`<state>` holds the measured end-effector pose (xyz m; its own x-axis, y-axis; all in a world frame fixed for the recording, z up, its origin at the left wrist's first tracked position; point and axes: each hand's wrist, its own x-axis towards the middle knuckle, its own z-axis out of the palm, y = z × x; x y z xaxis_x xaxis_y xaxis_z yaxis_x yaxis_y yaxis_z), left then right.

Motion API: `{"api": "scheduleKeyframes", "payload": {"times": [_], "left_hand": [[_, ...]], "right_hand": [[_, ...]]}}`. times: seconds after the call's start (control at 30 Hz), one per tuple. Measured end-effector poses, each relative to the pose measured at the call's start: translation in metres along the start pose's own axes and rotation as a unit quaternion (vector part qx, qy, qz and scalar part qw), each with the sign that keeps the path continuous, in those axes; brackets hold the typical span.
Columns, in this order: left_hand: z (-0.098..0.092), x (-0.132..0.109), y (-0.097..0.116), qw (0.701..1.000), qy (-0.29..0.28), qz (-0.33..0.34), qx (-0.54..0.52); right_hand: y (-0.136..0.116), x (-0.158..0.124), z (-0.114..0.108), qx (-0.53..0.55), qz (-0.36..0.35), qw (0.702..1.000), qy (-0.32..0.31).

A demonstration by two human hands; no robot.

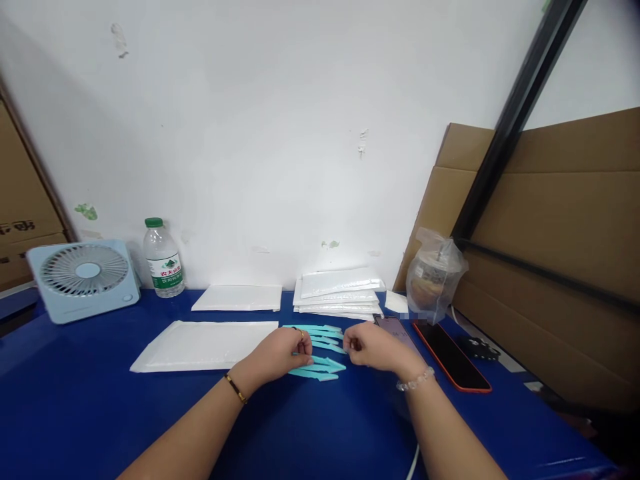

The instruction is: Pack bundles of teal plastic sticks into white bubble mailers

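Note:
Several light-blue pointed plastic strips (320,347) lie in a loose row on the blue table (100,413) in front of me. My left hand (283,353) rests over their left ends, fingers curled in a pinch on one strip. My right hand (373,347) sits just right of the strips, fingers closed in a pinch; what it grips is too small to name. A white padded envelope (205,345) lies flat to the left of my left hand.
A second white envelope (239,297) and a stack of envelopes (340,293) lie at the back. A small blue fan (84,277) and water bottle (163,259) stand left. A bagged drink cup (434,277), two phones (453,357) and cardboard boxes (560,253) are right.

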<state>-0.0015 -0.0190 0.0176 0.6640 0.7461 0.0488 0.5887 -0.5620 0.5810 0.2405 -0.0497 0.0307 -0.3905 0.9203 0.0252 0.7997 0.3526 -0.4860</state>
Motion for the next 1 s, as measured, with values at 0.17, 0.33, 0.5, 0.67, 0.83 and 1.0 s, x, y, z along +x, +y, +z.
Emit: {"api": "scheduleKeyframes", "payload": {"times": [0.17, 0.33, 0.5, 0.67, 0.83, 1.0], "left_hand": [[-0.005, 0.003, -0.007, 0.998, 0.048, -0.035, -0.023], [-0.004, 0.005, -0.012, 0.997, 0.05, -0.039, -0.039], [-0.005, 0.004, -0.012, 0.997, 0.048, -0.039, -0.044], [-0.003, 0.004, -0.01, 0.997, 0.05, -0.04, -0.047], [0.007, 0.008, -0.002, 0.997, 0.076, -0.022, -0.009], [0.004, 0.005, 0.001, 0.988, 0.136, -0.001, 0.073]], "right_hand": [[0.0, -0.004, -0.01, 0.131, -0.023, 0.991, -0.008], [-0.006, -0.003, -0.007, 0.126, -0.035, 0.991, -0.009], [-0.007, -0.002, -0.006, 0.11, -0.042, 0.993, 0.002], [-0.007, -0.001, -0.004, 0.101, -0.049, 0.994, 0.01], [-0.013, 0.004, 0.006, 0.087, -0.068, 0.993, 0.031], [0.0, 0.003, -0.003, 0.042, -0.059, 0.993, 0.091]]}}
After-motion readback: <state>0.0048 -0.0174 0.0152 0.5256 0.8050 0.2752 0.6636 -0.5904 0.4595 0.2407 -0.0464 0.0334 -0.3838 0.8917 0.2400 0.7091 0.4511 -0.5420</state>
